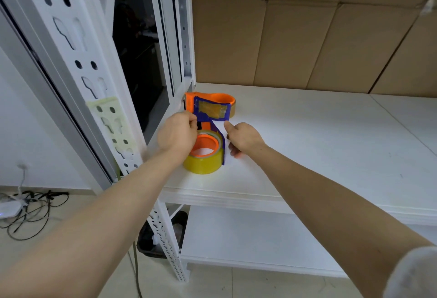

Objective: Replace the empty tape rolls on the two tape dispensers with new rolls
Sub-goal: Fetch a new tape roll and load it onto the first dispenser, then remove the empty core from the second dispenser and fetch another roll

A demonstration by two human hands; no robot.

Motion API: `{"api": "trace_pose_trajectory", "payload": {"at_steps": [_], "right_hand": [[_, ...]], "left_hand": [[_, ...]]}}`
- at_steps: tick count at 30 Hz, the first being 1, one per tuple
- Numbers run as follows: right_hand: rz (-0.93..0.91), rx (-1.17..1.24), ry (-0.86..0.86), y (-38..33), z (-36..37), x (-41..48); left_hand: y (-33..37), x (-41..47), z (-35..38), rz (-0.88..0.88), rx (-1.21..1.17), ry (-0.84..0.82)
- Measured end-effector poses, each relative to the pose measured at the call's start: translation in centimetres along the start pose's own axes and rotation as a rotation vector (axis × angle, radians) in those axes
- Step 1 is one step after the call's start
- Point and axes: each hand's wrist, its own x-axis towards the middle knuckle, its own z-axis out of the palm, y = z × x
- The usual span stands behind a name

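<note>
Two hands at two tape dispensers on a white shelf (295, 146).

Left hand (177, 134) pinches the near dispenser (214, 129), whose yellow roll (203, 164) it partly hides; right hand (242, 138) hovers loosely curled, gripping nothing, just beside it. Behind that dispenser lies the second dispenser (210, 104), its roll mostly hidden.

L hand (177, 134) grips near dispenser (214, 129) w/ yellow roll (204, 161) on shelf (307, 132); R hand (242, 138) just beside it, fingers loose. 2nd dispenser (208, 106) behind.
</note>
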Motion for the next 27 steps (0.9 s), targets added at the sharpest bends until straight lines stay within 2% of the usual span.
{"api": "trace_pose_trajectory", "payload": {"at_steps": [4, 9, 16, 20, 23, 25, 27], "right_hand": [[-0.053, -0.053, 0.074, 0.1, -0.5, 1.0], [-0.214, -0.202, 0.188, -0.7, -1.8, 3.2], [-0.331, -0.399, 0.075, -2.6, -1.1, 9.7], [-0.316, -0.388, 0.029, -2.9, -0.2, 10.8], [-0.336, -0.406, 0.087, -2.5, -0.3, 10.0], [-0.354, -0.349, 0.160, -1.9, -0.9, 9.1], [-0.347, -0.150, 0.227, -1.5, -1.9, 7.8]], "left_hand": [[0.4, 0.8, -0.5, 0.042, -0.068, -0.006], [0.7, 2.0, -1.2, -0.008, -0.153, 0.003], [-0.1, 3.4, -2.0, -0.047, -0.262, -0.011], [-0.1, 3.4, -2.0, -0.068, -0.303, -0.020], [0.3, 3.0, -2.0, -0.082, -0.351, -0.033], [0.6, 2.8, -1.9, -0.096, -0.368, -0.048], [1.0, 2.8, -1.6, -0.098, -0.390, -0.072]]}}
